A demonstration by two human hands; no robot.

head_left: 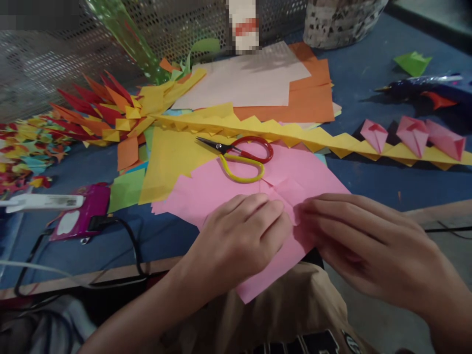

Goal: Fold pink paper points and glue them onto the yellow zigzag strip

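Pink paper sheets (206,191) lie at the table's front edge, one corner hanging over my lap. My left hand (250,231) rests on them with its fingers curled, closed on a small folded pink piece (289,194). From the right, my right hand (361,241) pinches the same piece, its fingertips close to the left ones. Part of the folded piece is hidden under the fingers. Scissors (239,157) with one red and one yellow handle lie just beyond my hands, blades pointing left, on the pink and yellow paper.
A folded yellow strip (295,135) runs across the table (368,187), with pink folded pieces (413,133) at its right. Red and orange spikes (106,101) stand at the left. A purple device (79,216) with cables lies front left; a patterned container (339,24) stands behind.
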